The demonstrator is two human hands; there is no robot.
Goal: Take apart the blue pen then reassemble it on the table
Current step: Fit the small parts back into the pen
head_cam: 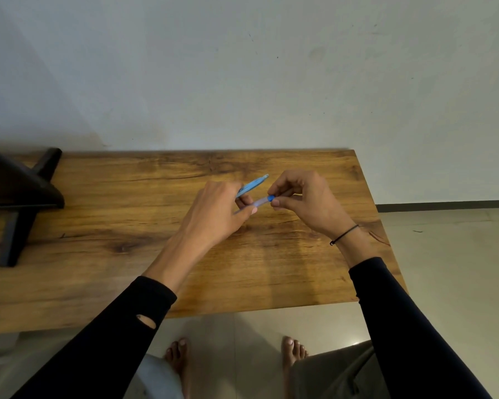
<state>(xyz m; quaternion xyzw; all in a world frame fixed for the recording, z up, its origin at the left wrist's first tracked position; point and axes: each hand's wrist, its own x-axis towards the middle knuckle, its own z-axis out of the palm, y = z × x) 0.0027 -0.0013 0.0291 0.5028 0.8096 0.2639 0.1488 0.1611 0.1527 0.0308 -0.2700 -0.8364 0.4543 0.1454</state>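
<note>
My left hand holds two pen parts above the wooden table: a light blue pen cap or barrel piece sticking up and to the right between the fingers, and a clear barrel pinched by thumb and finger. My right hand pinches the dark blue end piece at the right end of that clear barrel. Both hands hover over the right half of the table, fingertips nearly touching. A thin tip shows at the clear barrel's lower left, partly hidden by my left thumb.
A dark wooden stand with legs sits on the table's left end. The wall runs right behind the table's far edge. The table's right edge drops to a tiled floor. My bare feet stand below the near edge.
</note>
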